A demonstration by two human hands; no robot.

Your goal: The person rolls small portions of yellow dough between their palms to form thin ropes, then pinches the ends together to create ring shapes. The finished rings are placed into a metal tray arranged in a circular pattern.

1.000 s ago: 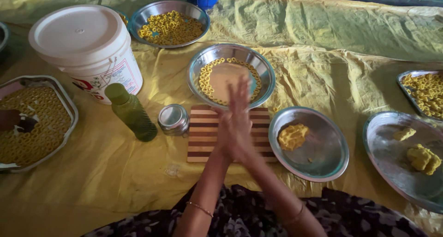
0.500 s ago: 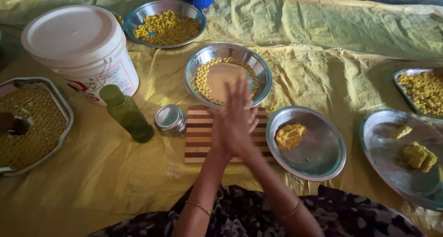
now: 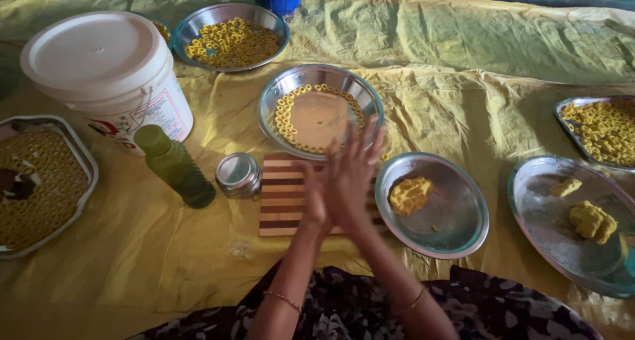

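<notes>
Pressing hands (image 3: 344, 184) palm to palm

One head-worn camera looks steeply down from close above the striped board (image 3: 284, 198), facing forward past it across the sheet (image 3: 463, 55).

Pretty crowded: green bottle (image 3: 175, 167) and small steel tin (image 3: 238, 174) block the striped board's (image 3: 281, 204) left, steel plate (image 3: 433, 204) its right. Near-left cloth (image 3: 132, 260) is open.
</notes>
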